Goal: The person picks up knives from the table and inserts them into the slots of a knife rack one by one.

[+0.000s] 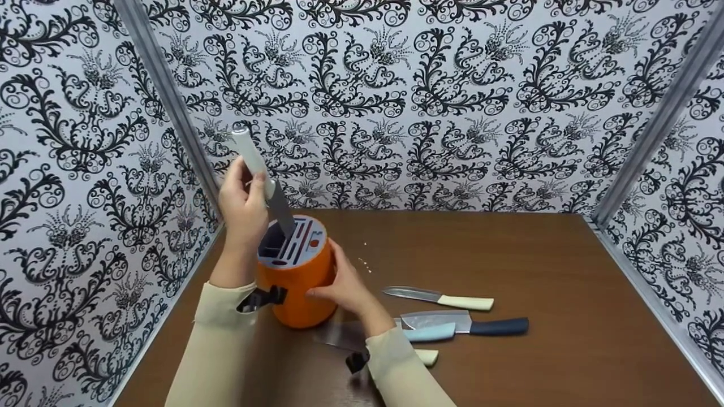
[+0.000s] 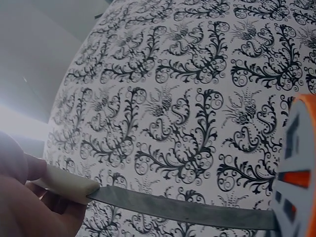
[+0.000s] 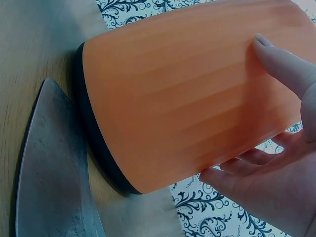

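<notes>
Over the orange knife block, my left hand pinches a white-handled knife, tip at the slots; my right hand clasps the block, its sleeve partly hiding loose knives on the table.

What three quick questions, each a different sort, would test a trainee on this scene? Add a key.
1. Multiple choice: what does the left hand hold?
A) nothing
B) an off-white-handled metal knife
C) a light-blue-handled metal knife

2. True or false: the right hand grips the side of the orange cylindrical knife block.

3. Fill in: in the head view, the rightmost metal knife on the brown wood-grain table has a ____ handle.

Key: 1. B; 2. True; 3. dark blue
</notes>
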`<state>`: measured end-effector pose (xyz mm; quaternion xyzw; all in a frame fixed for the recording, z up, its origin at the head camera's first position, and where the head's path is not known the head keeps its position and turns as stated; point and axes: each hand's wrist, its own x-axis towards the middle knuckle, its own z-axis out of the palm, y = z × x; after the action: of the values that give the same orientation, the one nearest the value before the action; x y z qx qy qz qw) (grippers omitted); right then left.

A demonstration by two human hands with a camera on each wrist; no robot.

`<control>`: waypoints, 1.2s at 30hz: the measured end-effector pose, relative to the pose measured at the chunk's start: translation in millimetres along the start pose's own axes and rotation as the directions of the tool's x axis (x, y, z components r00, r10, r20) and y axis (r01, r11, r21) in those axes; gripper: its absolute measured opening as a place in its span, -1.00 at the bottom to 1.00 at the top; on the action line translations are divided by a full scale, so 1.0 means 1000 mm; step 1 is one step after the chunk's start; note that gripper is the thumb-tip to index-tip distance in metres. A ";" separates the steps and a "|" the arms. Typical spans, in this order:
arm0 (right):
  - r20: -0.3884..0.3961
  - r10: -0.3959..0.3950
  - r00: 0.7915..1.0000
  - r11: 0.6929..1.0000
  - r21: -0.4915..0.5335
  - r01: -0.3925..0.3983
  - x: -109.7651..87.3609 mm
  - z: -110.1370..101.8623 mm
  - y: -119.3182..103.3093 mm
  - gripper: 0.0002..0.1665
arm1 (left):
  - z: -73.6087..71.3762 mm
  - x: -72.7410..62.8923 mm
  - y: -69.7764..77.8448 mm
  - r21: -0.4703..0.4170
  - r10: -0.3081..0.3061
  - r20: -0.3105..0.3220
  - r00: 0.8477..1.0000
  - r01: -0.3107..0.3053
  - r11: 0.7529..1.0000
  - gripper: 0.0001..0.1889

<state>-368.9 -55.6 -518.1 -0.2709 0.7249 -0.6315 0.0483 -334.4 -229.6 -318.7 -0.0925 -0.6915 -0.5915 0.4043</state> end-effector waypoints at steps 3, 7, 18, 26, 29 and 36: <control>-0.003 0.004 1.000 1.000 -0.008 -0.004 0.001 0.000 -0.001 0.44 | 0.000 0.000 -0.011 0.030 -0.040 0.021 0.999 0.039 0.999 -0.61; -0.011 0.018 1.000 0.999 -0.029 -0.019 0.001 0.001 -0.002 0.44 | 0.003 -0.001 -0.022 0.078 -0.113 0.070 0.991 0.108 0.991 -0.64; -0.002 0.021 1.000 0.999 -0.038 -0.021 0.002 0.002 -0.004 0.45 | 0.003 -0.009 -0.046 0.342 -0.326 0.248 0.912 0.233 0.911 -0.61; -0.023 0.010 1.000 1.000 -0.015 -0.010 0.001 0.000 -0.004 0.46 | -0.001 -0.012 -0.054 0.427 -0.398 0.280 0.874 0.258 0.867 -0.58; -0.025 0.014 1.000 1.000 -0.019 -0.015 0.001 0.001 -0.004 0.46 | -0.002 -0.013 -0.055 0.430 -0.411 0.255 0.875 0.278 0.859 -0.55; -0.022 0.027 0.999 0.999 -0.028 -0.028 0.001 0.002 -0.003 0.46 | -0.003 -0.016 -0.052 0.381 -0.412 0.223 0.884 0.310 0.871 -0.45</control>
<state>-367.5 -58.2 -515.1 -0.2547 0.7380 -0.6233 0.0451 -354.5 -241.4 -368.4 0.0222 -0.8393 -0.5102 0.1866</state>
